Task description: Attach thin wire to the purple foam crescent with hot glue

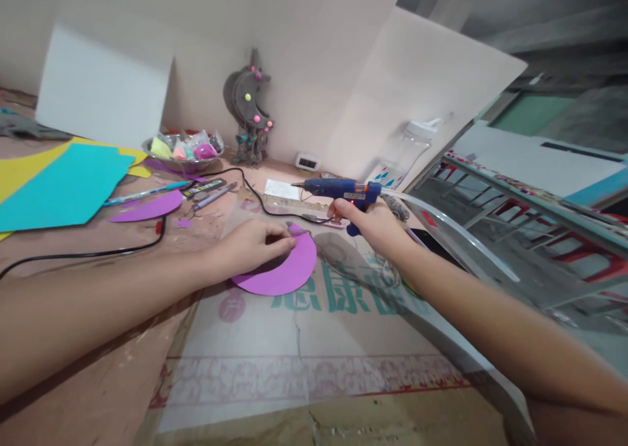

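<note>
My right hand (375, 227) is wrapped round the handle of a blue glue gun (326, 186), with a small red light glowing on it. Its nozzle points left over a small white card (275, 189), and a long clear glue stick (454, 223) trails out of its back. My left hand (252, 250) is closed at the edge of a rounded purple paper piece (294, 273), thumb and fingers pinching it. That hand covers part of the paper, so its full outline is hidden. The purple piece lies over a printed cardboard sheet (235, 367).
A black cord (248, 183) winds across the tabletop. Turquoise paper (69, 188), a purple paper scrap (152, 207) and pens lie left. Behind are a bowl of clay packets (184, 161), a grey moon ornament (248, 106), a small clock (307, 162) and a clear bottle (405, 152).
</note>
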### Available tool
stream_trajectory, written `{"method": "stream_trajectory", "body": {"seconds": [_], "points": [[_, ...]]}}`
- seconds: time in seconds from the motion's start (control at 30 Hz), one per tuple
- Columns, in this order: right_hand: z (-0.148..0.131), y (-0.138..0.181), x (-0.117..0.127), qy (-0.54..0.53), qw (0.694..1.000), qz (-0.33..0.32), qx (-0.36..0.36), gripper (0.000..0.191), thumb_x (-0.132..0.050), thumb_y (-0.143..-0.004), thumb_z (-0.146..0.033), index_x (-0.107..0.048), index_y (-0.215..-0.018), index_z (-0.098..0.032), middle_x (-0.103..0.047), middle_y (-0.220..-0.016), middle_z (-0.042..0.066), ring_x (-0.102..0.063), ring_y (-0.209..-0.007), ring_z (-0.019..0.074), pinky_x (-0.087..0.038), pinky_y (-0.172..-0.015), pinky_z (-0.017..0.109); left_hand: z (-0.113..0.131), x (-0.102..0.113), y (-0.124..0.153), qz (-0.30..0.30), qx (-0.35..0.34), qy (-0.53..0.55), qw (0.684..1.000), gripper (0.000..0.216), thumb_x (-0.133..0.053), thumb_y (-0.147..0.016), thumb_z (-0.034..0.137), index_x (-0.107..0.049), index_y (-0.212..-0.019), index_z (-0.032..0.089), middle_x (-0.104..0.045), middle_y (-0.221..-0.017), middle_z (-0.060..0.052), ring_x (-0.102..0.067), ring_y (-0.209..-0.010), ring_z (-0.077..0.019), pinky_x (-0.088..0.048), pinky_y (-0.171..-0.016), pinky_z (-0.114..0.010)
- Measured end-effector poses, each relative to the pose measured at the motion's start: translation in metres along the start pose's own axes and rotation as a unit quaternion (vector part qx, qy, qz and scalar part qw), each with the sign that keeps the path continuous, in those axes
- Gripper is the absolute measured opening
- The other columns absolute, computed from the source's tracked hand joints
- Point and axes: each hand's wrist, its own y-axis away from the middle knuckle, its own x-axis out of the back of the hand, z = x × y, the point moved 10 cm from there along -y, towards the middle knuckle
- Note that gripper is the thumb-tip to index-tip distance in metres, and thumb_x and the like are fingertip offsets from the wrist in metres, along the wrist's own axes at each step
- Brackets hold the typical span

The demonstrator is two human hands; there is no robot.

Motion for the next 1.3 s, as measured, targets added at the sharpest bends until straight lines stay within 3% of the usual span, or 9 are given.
{"method": "stream_trajectory", "body": {"seconds": [0.17,0.33,0.6,0.93,1.3], "points": [[0.014,0.014,-0.002,0.049,0.999,-0.005,0.007,0.047,-0.048,-0.081,-0.058,-0.066,-0.072,-0.016,-0.066,-0.073,0.005,-0.060,-0.069,0.0158,-0.047,-0.061,0.026,0.002,0.004,0.001,0.014,-0.004,-0.012,1.000,0.028,-0.045,-0.086,0.032,-0.054,-0.065,0.016,-0.052,-0.061,0.002,-0.047,-0.059,-0.0119,-0.033,-0.056,-0.024],[0.013,0.039,-0.015,0.023,0.998,-0.054,0.030,0.038,-0.047,-0.084,-0.051,-0.069,-0.075,-0.020,-0.071,-0.083,0.003,-0.065,-0.082,0.0178,-0.049,-0.078,0.029,0.000,0.003,0.001,0.011,0.000,-0.023,1.000,0.029,-0.044,-0.086,0.032,-0.054,-0.065,0.016,-0.054,-0.061,0.001,-0.049,-0.060,-0.0127,-0.033,-0.055,-0.024],[0.029,0.047,-0.021,0.074,0.996,-0.042,-0.041,0.038,-0.052,-0.075,-0.056,-0.065,-0.065,-0.022,-0.070,-0.070,0.002,-0.066,-0.071,0.0201,-0.052,-0.065,0.028,-0.002,0.003,0.000,0.016,0.004,-0.041,0.999,0.032,-0.043,-0.087,0.035,-0.054,-0.065,0.016,-0.057,-0.063,0.000,-0.052,-0.063,-0.0142,-0.035,-0.057,-0.025],[0.023,0.044,-0.020,0.086,0.996,-0.020,-0.007,0.035,-0.053,-0.076,-0.053,-0.057,-0.059,-0.023,-0.066,-0.064,0.002,-0.063,-0.063,0.0197,-0.050,-0.060,0.030,-0.001,0.004,0.003,0.021,0.011,-0.063,0.998,0.031,-0.042,-0.088,0.035,-0.056,-0.067,0.016,-0.059,-0.065,-0.001,-0.053,-0.064,-0.0146,-0.034,-0.057,-0.025],[0.028,0.043,-0.026,0.029,0.999,-0.029,-0.026,0.024,-0.060,-0.072,-0.050,-0.062,-0.071,-0.026,-0.069,-0.071,0.003,-0.066,-0.068,0.0237,-0.054,-0.066,0.035,0.001,0.004,0.002,0.021,0.004,-0.066,0.998,0.029,-0.043,-0.087,0.033,-0.054,-0.066,0.016,-0.057,-0.063,0.000,-0.051,-0.063,-0.0140,-0.033,-0.056,-0.025]]}}
